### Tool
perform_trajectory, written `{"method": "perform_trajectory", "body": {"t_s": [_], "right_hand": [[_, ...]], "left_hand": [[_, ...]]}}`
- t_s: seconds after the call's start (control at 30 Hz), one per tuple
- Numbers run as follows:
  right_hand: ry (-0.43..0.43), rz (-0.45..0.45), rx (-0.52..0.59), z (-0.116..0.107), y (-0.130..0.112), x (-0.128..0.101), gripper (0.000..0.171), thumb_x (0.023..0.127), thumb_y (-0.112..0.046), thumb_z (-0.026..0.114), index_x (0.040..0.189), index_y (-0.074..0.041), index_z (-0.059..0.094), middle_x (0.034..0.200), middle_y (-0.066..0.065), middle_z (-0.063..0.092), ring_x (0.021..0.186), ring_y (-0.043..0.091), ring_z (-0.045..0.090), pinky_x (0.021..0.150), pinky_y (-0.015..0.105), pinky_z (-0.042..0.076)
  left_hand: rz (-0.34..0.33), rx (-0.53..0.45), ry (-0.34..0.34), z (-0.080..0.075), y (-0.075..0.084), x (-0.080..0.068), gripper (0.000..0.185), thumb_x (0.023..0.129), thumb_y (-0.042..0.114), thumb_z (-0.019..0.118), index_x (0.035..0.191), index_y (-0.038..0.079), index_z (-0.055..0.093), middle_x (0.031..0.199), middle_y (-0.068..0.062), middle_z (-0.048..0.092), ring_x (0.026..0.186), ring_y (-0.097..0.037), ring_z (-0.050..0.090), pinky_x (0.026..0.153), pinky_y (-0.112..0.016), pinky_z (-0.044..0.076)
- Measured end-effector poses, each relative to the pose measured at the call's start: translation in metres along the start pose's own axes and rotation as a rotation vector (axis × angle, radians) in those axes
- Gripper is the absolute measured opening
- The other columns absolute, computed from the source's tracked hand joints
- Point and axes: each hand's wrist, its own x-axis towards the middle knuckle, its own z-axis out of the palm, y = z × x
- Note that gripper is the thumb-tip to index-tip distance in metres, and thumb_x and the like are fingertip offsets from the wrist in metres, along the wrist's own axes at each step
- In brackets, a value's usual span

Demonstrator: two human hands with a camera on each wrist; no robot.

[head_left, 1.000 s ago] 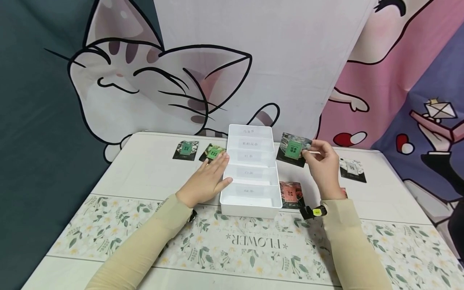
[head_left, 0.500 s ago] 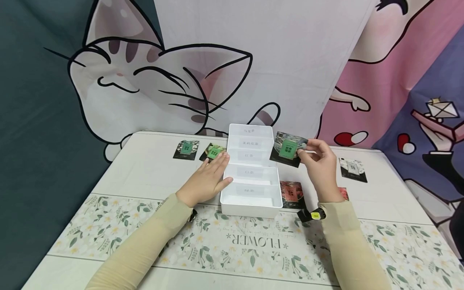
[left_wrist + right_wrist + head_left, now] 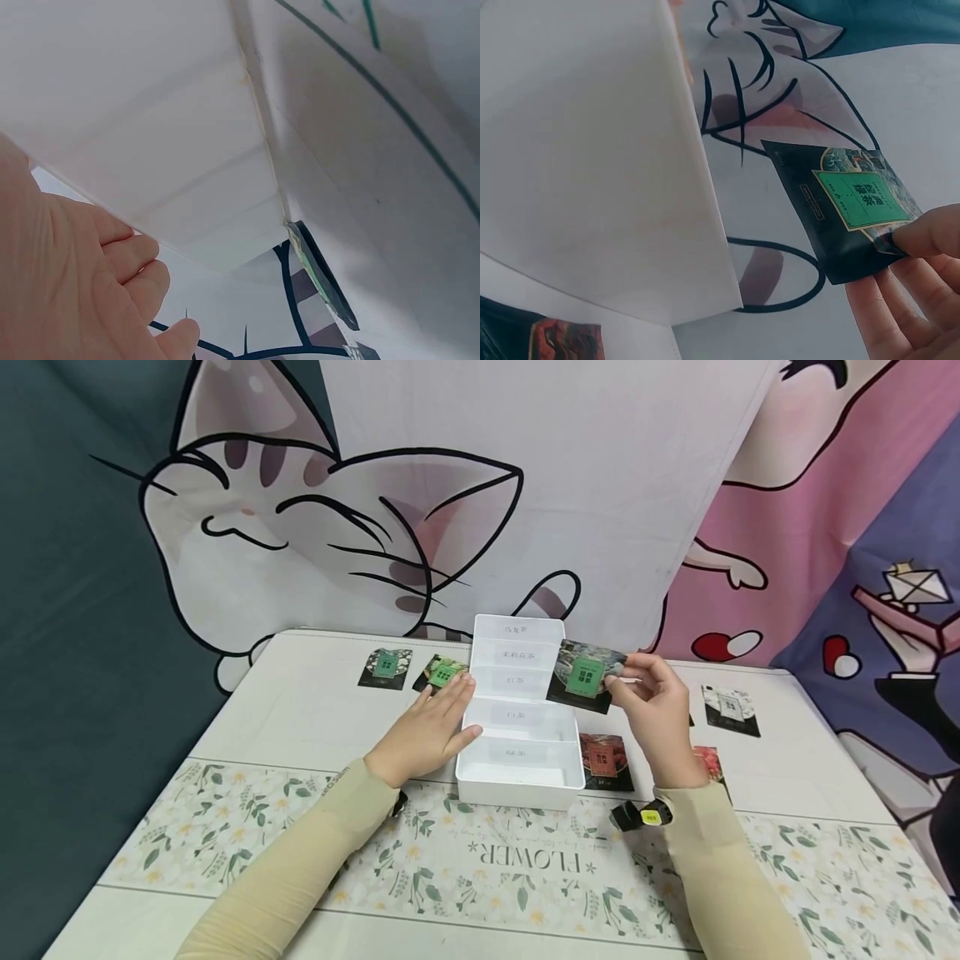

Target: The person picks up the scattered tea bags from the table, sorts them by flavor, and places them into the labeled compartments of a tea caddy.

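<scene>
A dark sachet with a green label (image 3: 587, 677) is pinched at its right edge by the right hand (image 3: 654, 710), held in the air just over the right rim of the white divided box (image 3: 520, 781), its body reaching left from the fingertips toward the middle compartments. The box's left wall is pressed by the flat, straight-fingered left hand (image 3: 426, 735). The compartment labels are too small to be read.

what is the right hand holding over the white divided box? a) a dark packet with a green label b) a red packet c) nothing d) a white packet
a: the right hand pinches a dark packet with a green label by its corner, raised at the right rim of the white divided box, while the red packet lies on the table beside the box.
</scene>
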Motion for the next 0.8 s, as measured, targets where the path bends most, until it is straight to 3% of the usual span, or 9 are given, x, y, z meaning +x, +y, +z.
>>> {"method": "perform_trajectory", "body": {"t_s": [0.3,0.8], "right_hand": [[-0.065,0.071,0.085,0.001,-0.007,-0.012,0.023,0.092,0.003,0.069,0.113,-0.004,0.062,0.093,-0.004,0.071,0.076,0.007,0.070,0.073,0.022,0.061],[-0.130,0.106,0.090,0.007,-0.008,-0.030,0.027,0.093,0.001,0.070,0.118,0.000,0.060,0.095,-0.005,0.070,0.080,0.007,0.071,0.072,0.025,0.061]], "left_hand": [[0.007,0.012,0.007,0.000,-0.001,0.001,0.074,0.109,0.051,0.033,0.161,0.002,0.014,0.168,-0.012,0.013,0.156,-0.025,0.008,0.124,-0.054,0.015],[0.001,0.015,-0.001,0.001,0.000,0.001,0.074,0.109,0.051,0.033,0.161,0.002,0.014,0.168,-0.011,0.012,0.156,-0.024,0.006,0.125,-0.049,0.006]]}}
